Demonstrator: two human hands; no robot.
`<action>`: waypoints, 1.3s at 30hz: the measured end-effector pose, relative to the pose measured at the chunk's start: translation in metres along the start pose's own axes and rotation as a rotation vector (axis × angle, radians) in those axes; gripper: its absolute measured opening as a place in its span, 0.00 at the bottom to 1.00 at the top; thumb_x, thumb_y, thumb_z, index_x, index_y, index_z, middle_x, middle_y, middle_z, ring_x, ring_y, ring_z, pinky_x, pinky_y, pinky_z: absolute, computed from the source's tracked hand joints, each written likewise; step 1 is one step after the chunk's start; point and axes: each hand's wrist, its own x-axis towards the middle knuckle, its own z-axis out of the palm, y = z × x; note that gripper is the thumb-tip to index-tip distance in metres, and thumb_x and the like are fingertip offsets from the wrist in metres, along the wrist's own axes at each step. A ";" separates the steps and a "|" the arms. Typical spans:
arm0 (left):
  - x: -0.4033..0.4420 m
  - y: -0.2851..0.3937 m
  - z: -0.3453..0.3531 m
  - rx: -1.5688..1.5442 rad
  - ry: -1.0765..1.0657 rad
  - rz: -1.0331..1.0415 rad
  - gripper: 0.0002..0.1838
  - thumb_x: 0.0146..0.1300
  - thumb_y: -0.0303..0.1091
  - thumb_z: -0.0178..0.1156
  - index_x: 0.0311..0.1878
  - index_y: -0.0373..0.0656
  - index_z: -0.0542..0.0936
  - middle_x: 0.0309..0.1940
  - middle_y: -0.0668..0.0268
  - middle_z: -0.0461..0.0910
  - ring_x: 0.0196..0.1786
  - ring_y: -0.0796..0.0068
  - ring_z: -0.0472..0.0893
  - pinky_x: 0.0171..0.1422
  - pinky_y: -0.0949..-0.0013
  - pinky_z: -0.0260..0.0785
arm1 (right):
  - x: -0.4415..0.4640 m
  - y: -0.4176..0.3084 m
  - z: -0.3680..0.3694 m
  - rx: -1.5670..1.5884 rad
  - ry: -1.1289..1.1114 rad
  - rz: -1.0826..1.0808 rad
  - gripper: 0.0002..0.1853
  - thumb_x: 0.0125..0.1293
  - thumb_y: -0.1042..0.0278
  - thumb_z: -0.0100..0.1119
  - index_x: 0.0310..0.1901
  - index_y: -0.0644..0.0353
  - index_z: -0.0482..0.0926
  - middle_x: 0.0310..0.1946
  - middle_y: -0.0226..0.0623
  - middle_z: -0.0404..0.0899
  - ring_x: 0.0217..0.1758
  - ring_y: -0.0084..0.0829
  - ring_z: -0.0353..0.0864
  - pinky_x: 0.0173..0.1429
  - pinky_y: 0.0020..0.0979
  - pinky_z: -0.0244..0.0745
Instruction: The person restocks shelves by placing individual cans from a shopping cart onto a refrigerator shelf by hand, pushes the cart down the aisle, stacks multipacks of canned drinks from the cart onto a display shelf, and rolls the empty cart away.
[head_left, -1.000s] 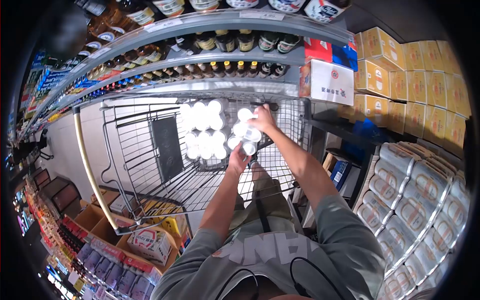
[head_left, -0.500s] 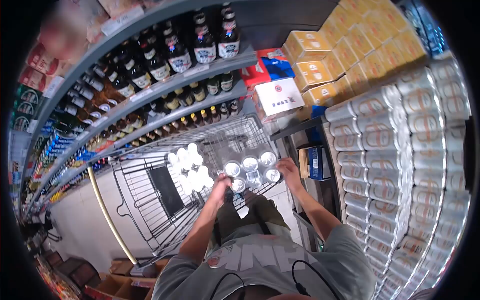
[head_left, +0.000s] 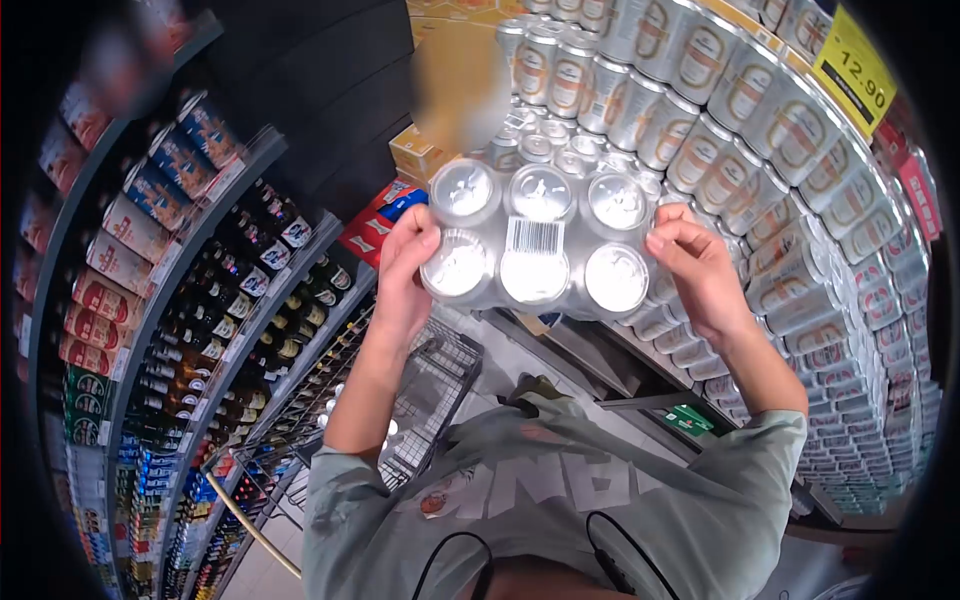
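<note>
A shrink-wrapped pack of silver cans [head_left: 538, 238], in two rows with their round ends facing me and a barcode label between them, hangs in the air before my chest. At its left end my left hand [head_left: 408, 262] grips the wrap, thumb on the near side. The right end is pinched between the thumb and fingers of my right hand [head_left: 692, 262]. Just beyond the pack rise stacked silver cans [head_left: 700, 55] with orange and white labels.
The shopping cart [head_left: 435, 375] stands low on the left, partly hidden by my left forearm. Shelves of bottles [head_left: 225, 290] curve along the left. Yellow boxes [head_left: 415, 155] lie beyond the pack. A yellow price sign [head_left: 856, 68] hangs at the upper right.
The pack has risen out of the cart, held in both hands, up to the stacked cans. My view has turned right, and the cart now lies at the lower left.
</note>
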 end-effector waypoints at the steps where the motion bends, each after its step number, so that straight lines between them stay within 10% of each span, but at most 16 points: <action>1: 0.022 -0.006 0.017 -0.065 -0.039 0.008 0.12 0.65 0.40 0.55 0.41 0.42 0.72 0.38 0.67 0.78 0.41 0.81 0.77 0.48 0.75 0.70 | -0.002 -0.017 -0.020 0.019 0.001 0.043 0.07 0.64 0.67 0.65 0.36 0.63 0.85 0.44 0.23 0.67 0.44 0.16 0.65 0.49 0.20 0.58; 7: 0.123 -0.042 0.132 -0.273 -0.058 -0.182 0.13 0.63 0.40 0.57 0.45 0.42 0.78 0.39 0.66 0.81 0.42 0.73 0.82 0.51 0.68 0.74 | -0.018 -0.088 -0.114 0.069 0.104 0.141 0.09 0.66 0.63 0.59 0.40 0.59 0.83 0.35 0.18 0.72 0.34 0.14 0.60 0.41 0.19 0.56; 13: 0.167 -0.108 0.195 -0.323 -0.125 -0.344 0.09 0.59 0.38 0.61 0.39 0.46 0.77 0.35 0.68 0.80 0.41 0.74 0.81 0.49 0.67 0.74 | -0.029 -0.105 -0.166 0.234 0.257 0.397 0.16 0.70 0.59 0.54 0.46 0.65 0.78 0.22 0.16 0.55 0.20 0.12 0.50 0.20 0.20 0.45; 30: 0.195 -0.181 0.258 -0.330 -0.196 -0.325 0.10 0.63 0.37 0.57 0.42 0.41 0.78 0.37 0.62 0.83 0.41 0.69 0.84 0.50 0.65 0.78 | -0.027 -0.080 -0.235 0.534 0.236 0.424 0.11 0.69 0.64 0.45 0.32 0.62 0.65 0.24 0.33 0.68 0.17 0.17 0.58 0.19 0.21 0.55; 33: 0.193 -0.179 0.261 -0.357 -0.178 -0.334 0.10 0.63 0.35 0.57 0.42 0.39 0.78 0.37 0.62 0.83 0.41 0.71 0.84 0.50 0.68 0.77 | -0.032 -0.065 -0.243 0.530 0.130 0.336 0.13 0.66 0.68 0.45 0.46 0.71 0.66 0.37 0.48 0.76 0.20 0.23 0.65 0.21 0.23 0.63; 35: 0.192 -0.178 0.268 -0.352 -0.111 -0.335 0.11 0.64 0.35 0.57 0.43 0.37 0.78 0.36 0.62 0.82 0.38 0.74 0.83 0.43 0.72 0.76 | -0.035 -0.058 -0.250 0.485 0.104 0.281 0.33 0.64 0.66 0.49 0.68 0.75 0.55 0.50 0.59 0.76 0.23 0.27 0.70 0.26 0.26 0.70; 39: 0.195 -0.201 0.258 -0.208 -0.111 -0.154 0.12 0.67 0.38 0.54 0.41 0.39 0.79 0.33 0.66 0.80 0.34 0.77 0.79 0.37 0.74 0.71 | -0.038 -0.059 -0.224 -0.073 0.075 -0.035 0.52 0.60 0.59 0.59 0.75 0.69 0.35 0.49 0.52 0.77 0.26 0.26 0.73 0.34 0.24 0.72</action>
